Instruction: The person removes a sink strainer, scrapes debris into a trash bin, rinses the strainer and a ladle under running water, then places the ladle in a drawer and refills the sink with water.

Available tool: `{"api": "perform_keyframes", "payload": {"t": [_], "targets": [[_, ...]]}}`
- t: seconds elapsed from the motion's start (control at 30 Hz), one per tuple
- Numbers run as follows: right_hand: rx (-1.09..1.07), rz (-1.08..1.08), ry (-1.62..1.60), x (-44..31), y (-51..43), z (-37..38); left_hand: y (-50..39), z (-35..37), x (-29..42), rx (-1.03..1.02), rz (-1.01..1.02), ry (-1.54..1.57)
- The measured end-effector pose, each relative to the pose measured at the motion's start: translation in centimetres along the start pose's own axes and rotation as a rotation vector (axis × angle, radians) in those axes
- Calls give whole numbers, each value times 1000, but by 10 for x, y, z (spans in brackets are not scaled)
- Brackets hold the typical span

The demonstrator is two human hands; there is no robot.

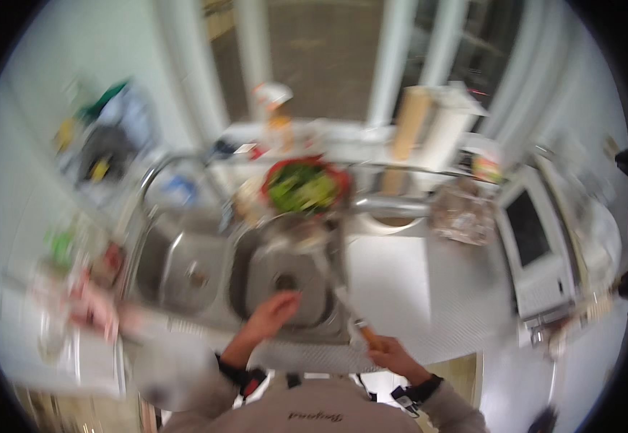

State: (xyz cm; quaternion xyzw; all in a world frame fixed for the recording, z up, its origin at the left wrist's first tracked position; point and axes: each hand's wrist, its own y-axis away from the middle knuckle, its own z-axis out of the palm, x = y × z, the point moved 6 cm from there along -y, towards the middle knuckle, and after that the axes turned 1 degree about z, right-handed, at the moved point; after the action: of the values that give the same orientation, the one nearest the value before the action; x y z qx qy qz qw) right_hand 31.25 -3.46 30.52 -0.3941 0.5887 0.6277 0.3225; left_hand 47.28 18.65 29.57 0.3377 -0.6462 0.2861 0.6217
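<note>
My right hand point(392, 354) grips the orange-brown wooden handle of a long metal kitchen utensil point(342, 295) at the front edge of the counter. Its shaft slants up and left over the sink divider toward a blurred round metal head point(295, 233), which looks like a ladle or skimmer. Over the front of the right sink basin point(262, 270) hovers my left hand point(270, 319), with nothing visible in its loosely extended fingers. The drain lies just beyond the fingertips. Behind the basin, a red colander or bowl point(345, 187) holds green leafy vegetables point(303, 187).
A second basin point(176, 270) with a curved faucet point(154, 168) adjoins on the left. To the right lie a white cutting board point(390, 276), a plastic bag point(463, 211) and a white microwave-like appliance point(536, 243). An orange-and-white bottle point(279, 119) stands on the windowsill.
</note>
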Motion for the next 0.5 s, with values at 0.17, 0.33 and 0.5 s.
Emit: {"api": "perform_keyframes", "payload": {"t": [0.17, 0.33, 0.5], "targets": [[-228, -215, -282, -53, -43, 66, -1, 62, 47, -591, -9, 297], [-407, -286, -201, -93, -63, 67, -26, 65, 69, -308, 50, 606], [194, -516, 668, -165, -74, -71, -49, 51, 56, 70, 87, 383]]}}
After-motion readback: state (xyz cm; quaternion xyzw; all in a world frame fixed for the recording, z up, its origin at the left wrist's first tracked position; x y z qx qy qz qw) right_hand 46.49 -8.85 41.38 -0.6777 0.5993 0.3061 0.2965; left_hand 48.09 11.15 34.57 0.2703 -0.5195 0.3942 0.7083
